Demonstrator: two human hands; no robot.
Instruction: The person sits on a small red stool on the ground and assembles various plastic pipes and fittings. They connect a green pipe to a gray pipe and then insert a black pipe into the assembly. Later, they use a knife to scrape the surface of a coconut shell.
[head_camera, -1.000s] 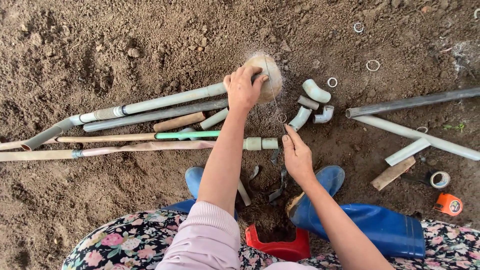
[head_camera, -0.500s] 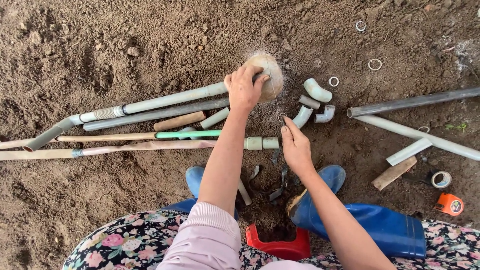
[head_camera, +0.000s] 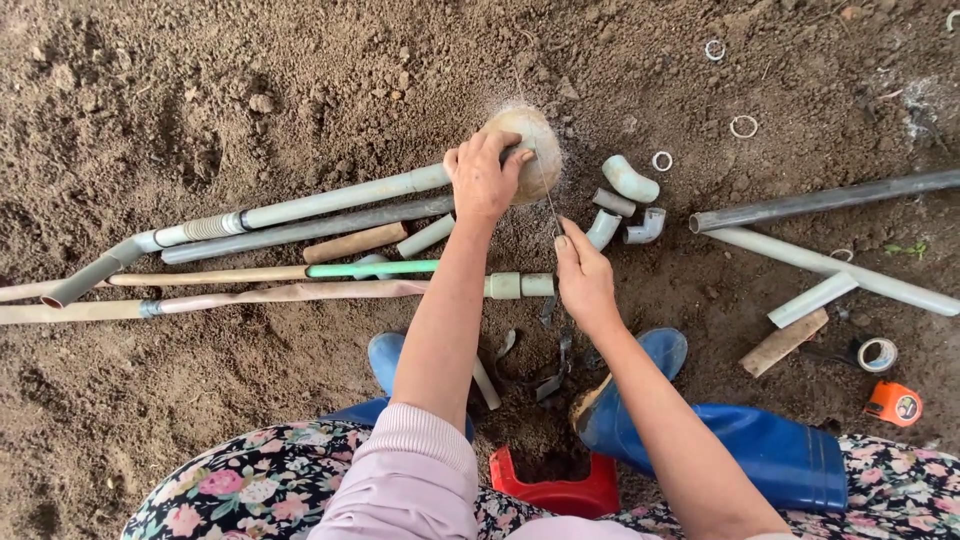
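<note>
outdoors, grey pipes lie on bare brown soil.

1. Long grey pipe, lying flat on bare soil, running from lower left up to the right; dull plastic, with a ribbed band and a dark ring near the left part, and an angled piece at the far left end.
2. Right end of it wrapped in a round tan wad of fibre, fuzzy at the edges, loose hairs spreading onto the soil.
3. Thin strand, pulled taut, running from the wad down and slightly right; pale, hair-fine, nearly straight.
4. Held at the wad and at the strand's lower end.
</note>
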